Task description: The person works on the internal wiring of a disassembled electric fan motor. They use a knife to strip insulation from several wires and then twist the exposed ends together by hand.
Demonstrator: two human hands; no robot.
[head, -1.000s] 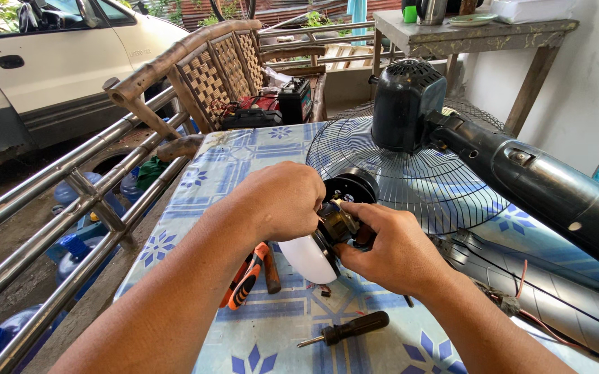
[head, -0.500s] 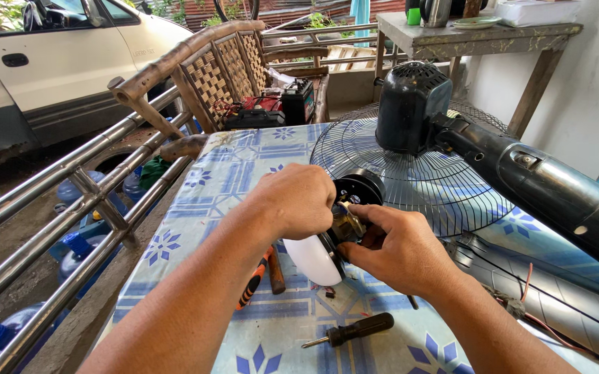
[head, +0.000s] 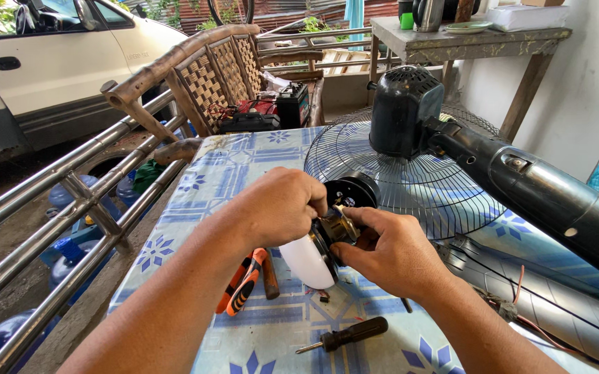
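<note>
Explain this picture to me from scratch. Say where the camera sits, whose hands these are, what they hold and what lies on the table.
The camera is worn on a person's head and looks down, so the two bare arms reaching in from the bottom are that person's own. The left hand and the right hand meet over a small motor part with a white rounded cover, and both grip it. It rests on a table with a blue flowered cloth. Beside the left forearm lie orange-handled pliers; nearer the camera lies a black-handled screwdriver. Behind the hands a round wire fan guard lies flat, with a black fan motor housing on it and the fan's dark pole running off to the right.
</note>
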